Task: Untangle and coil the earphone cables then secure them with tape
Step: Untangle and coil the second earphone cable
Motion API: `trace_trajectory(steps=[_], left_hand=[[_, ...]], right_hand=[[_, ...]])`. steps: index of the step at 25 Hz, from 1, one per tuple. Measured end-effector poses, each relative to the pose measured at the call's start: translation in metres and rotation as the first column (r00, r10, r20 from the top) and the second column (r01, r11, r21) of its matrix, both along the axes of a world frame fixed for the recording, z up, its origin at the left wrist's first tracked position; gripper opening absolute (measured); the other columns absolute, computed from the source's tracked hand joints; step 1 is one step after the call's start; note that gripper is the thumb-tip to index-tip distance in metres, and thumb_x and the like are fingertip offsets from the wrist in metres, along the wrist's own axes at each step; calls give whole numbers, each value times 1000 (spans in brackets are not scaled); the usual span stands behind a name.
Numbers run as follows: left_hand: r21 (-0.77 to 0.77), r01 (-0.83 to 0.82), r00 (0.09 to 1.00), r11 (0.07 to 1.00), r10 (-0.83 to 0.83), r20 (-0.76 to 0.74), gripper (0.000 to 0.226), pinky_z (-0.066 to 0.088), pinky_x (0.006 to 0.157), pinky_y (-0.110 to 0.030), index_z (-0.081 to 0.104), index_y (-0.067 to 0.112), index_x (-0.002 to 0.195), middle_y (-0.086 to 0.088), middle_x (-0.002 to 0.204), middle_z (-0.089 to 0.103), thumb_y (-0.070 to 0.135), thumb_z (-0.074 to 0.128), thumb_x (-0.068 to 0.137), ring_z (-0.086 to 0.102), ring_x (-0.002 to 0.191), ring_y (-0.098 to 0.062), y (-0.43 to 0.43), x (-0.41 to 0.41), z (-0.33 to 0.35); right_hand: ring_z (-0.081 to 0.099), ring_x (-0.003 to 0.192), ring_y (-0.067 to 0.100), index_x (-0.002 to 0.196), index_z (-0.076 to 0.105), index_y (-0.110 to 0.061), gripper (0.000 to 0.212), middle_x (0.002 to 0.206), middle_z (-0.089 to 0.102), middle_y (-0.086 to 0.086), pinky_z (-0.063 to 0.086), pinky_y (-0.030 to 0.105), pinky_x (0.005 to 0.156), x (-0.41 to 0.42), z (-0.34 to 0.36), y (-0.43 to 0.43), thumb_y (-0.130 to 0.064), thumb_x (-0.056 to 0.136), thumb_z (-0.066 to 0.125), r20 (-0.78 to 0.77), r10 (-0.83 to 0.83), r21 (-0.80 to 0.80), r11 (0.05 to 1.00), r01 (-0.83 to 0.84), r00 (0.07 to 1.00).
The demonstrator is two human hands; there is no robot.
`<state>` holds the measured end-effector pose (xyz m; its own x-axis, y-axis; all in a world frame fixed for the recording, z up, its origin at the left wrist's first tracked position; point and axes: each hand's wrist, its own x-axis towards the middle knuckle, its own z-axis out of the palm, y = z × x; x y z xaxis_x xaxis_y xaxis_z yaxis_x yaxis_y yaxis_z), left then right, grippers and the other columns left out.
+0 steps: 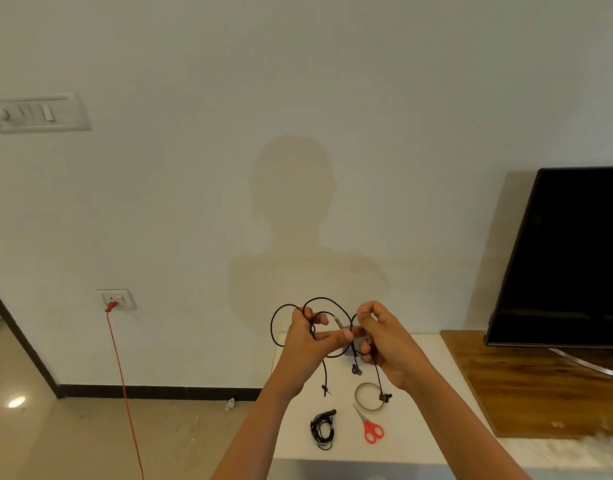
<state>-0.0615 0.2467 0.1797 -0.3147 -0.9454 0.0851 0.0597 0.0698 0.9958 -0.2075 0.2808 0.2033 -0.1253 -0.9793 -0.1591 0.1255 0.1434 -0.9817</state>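
Both hands hold a black earphone cable (327, 300) up above the white table (433, 424). My left hand (306, 344) grips loops of it, thumb stretched to the right. My right hand (381, 336) pinches the cable near its grey remote piece. Two earbuds (384, 397) and a plug end hang below the hands. A second black earphone set (322, 429) lies bundled on the table. A roll of clear tape (369, 396) lies flat behind red-handled scissors (370, 427).
A black TV (568, 258) stands on a wooden board (526, 386) at the right. A red cord (125, 393) runs from a wall socket (116, 298) down to the floor at the left. A switch panel (38, 112) is on the wall.
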Motion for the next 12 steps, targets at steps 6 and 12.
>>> trace_trajectory(steps=[6, 12], left_hand=[[-49, -33, 998, 998, 36, 60, 55, 54, 68, -21, 35, 12, 101, -2, 100, 49, 5, 81, 72, 68, 69, -14, -4, -1, 0], [-337, -354, 896, 872, 420, 146, 49, 54, 63, -24, 35, 24, 84, -1, 89, 49, -7, 72, 74, 61, 73, -11, -23, 24, -2]], right_hand=[[45, 44, 9, 87, 58, -13, 14, 71, 55, 11, 43, 20, 46, 4, 0, -3, -25, 93, 57, -220, 6, -111, 993, -31, 975], [41, 42, 6, 74, 58, -12, 36, 57, 58, -1, 30, 17, 41, -21, 1, 3, -45, 89, 59, -398, 416, 207, 909, -362, 818]])
